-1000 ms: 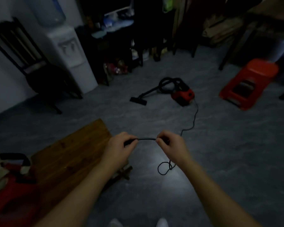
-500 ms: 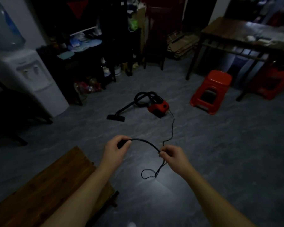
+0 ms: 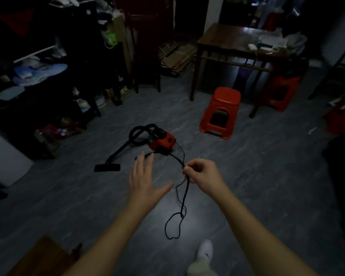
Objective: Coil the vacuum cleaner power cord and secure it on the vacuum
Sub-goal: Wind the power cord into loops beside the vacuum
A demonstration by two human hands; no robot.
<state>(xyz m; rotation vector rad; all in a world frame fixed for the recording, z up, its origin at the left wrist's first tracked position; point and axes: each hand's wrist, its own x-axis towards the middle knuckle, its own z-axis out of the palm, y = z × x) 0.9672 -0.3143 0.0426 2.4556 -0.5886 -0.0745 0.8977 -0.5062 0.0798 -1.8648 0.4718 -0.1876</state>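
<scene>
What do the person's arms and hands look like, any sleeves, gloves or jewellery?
The left forearm and right forearm are bare as far as the frame shows, with no sleeve edge in view. The left hand and right hand wear no gloves. No watch, bracelet or ring shows, though the dim light could hide a thin one.

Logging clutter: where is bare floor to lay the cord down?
Bare floor lies right of the vacuum, this side of the red stool, and left of the nozzle. Crowded: the shelves at left and under the table.
</scene>
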